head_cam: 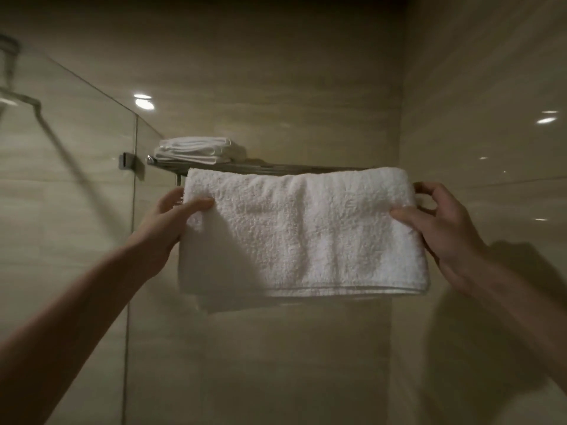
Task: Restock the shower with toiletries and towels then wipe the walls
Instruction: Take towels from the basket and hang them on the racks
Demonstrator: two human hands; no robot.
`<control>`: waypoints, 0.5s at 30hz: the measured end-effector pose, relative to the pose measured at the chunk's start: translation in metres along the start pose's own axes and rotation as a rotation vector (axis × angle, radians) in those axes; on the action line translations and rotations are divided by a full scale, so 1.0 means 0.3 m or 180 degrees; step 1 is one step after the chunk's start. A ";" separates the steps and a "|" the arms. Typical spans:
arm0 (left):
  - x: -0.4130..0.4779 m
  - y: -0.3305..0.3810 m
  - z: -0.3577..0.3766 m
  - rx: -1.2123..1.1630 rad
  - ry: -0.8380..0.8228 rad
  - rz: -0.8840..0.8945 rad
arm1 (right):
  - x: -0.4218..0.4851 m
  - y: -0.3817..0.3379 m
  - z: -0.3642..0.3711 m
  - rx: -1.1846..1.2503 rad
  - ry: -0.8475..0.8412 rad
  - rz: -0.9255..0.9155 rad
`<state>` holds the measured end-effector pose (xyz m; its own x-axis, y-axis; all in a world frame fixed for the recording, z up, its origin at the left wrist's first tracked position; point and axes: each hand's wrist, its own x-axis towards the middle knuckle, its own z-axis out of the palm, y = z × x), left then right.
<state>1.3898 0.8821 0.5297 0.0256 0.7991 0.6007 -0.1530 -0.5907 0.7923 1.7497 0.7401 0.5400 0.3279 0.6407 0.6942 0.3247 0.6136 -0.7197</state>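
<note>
While left hand (165, 230) and right hand (443, 230) pinch towel (303, 231), folded cloths (196, 150) atop rack (276, 170), glass panel (61, 185) left

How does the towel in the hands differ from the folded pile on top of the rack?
The held towel hangs spread wide, pinched at its sides by the left hand and right hand; the folded pile lies flat on the rack, untouched. The held towel looks thick and fluffy, the folded pile thin and smooth. The held towel looks wider than the folded pile. Both are white.
</note>
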 end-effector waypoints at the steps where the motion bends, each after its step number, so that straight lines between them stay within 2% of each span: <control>1: 0.025 0.019 0.015 0.0006 0.0031 0.0046 | 0.041 -0.005 -0.005 0.0029 -0.0048 -0.0031; 8: 0.195 0.151 0.028 0.0089 0.0001 0.0308 | 0.231 -0.085 0.016 -0.0016 -0.0143 -0.0360; 15: 0.356 0.230 0.009 0.0139 -0.0074 0.0660 | 0.376 -0.185 0.073 -0.0072 0.0101 -0.0643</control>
<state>1.3846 0.9262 0.6488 0.0207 0.6574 0.7533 -0.1143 -0.7469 0.6550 1.7492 0.7885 0.6582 0.2817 0.4906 0.8246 0.4064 0.7175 -0.5657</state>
